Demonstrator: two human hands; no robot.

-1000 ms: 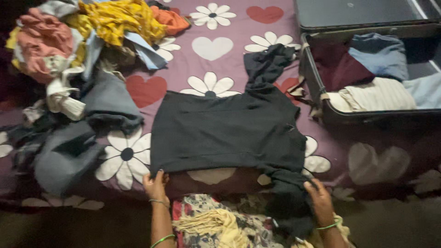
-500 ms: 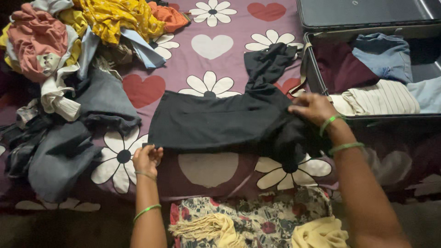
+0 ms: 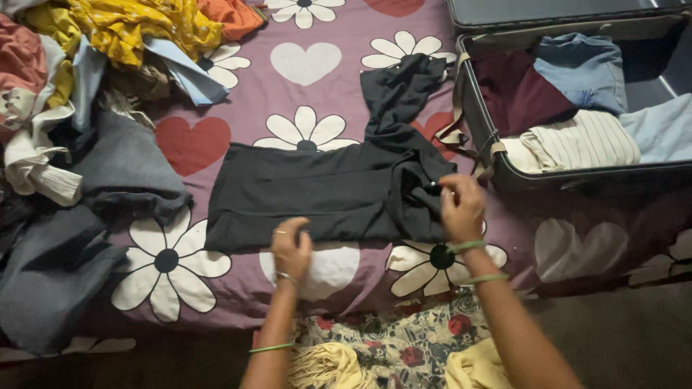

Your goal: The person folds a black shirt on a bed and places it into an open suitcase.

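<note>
garment: a black top lies across a bed sheet of purple cloth printed with white daisies and red and white hearts; its lower part is doubled up into a flat band, and one sleeve trails away toward the suitcase
left hand: the left hand rests on the near folded edge, roughly at its middle; fingers curled together and pressing down on the cloth, thumb hidden, so a pinch or a plain press cannot be told apart
right hand: the right hand sits at the bunched right end of the band, fingers closed on a gather of black fabric
step in hand, as judged: squaring a fold; it looks best to keep the left palm flat as an anchor while the right draws the bunched end taut and level, then smooth outward so no ridge stays under the fold; the loose sleeve probably wants laying in over the body before any further fold
suitcase: an open dark suitcase lies just right of the garment, holding a striped cream piece, a maroon one and blue ones
pile: loose clothes in yellow, pink, grey and orange are heaped well to the left
</note>
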